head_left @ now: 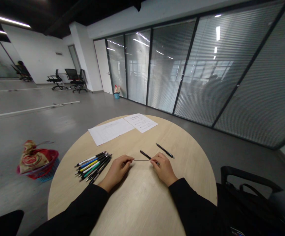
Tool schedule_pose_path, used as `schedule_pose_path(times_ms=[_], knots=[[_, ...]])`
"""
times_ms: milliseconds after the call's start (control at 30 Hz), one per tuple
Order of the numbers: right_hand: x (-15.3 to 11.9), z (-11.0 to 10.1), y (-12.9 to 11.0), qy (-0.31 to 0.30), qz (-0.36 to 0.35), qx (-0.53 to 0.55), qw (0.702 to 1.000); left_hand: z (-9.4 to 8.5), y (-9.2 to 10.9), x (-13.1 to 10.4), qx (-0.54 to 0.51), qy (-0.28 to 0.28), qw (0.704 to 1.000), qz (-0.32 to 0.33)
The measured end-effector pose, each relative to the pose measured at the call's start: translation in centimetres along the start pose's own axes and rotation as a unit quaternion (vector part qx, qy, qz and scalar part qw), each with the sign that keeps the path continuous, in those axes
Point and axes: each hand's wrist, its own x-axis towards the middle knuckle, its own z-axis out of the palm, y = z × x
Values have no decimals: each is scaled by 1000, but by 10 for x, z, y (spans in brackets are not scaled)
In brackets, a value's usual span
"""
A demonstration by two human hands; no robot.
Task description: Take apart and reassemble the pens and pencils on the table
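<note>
A thin dark rod [141, 160], like a pen refill, stretches level between my two hands above the table. My left hand [117, 170] pinches its left end between thumb and fingers. At the other end, my right hand [164, 167] has its fingertips closed on it. Just beyond the rod lies a black pen [145, 154], its near end partly hidden by my right hand. Another black pen [165, 150] rests farther right. Left of my left hand is a loose pile of pens [93, 165] in white, blue, yellow, green and black.
Two printed paper sheets [113, 130] lie at the far side of the round wooden table [142, 203]. On the floor to the left stands a basket [51, 164] with a bag in it. A black chair [250, 178] is close on the right.
</note>
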Motion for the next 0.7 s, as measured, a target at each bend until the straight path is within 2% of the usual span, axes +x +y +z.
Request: schedule_pose_path(times_ms=[167, 433, 700], knots=[[0, 0, 2, 5, 10, 11, 1000, -2, 3, 0, -8, 14, 999, -31], [0, -1, 7, 17, 33, -17, 999, -6, -9, 2, 42, 86, 993, -62], [-2, 1, 1, -9, 35, -102, 994, -7, -9, 2, 55, 72, 994, -63]])
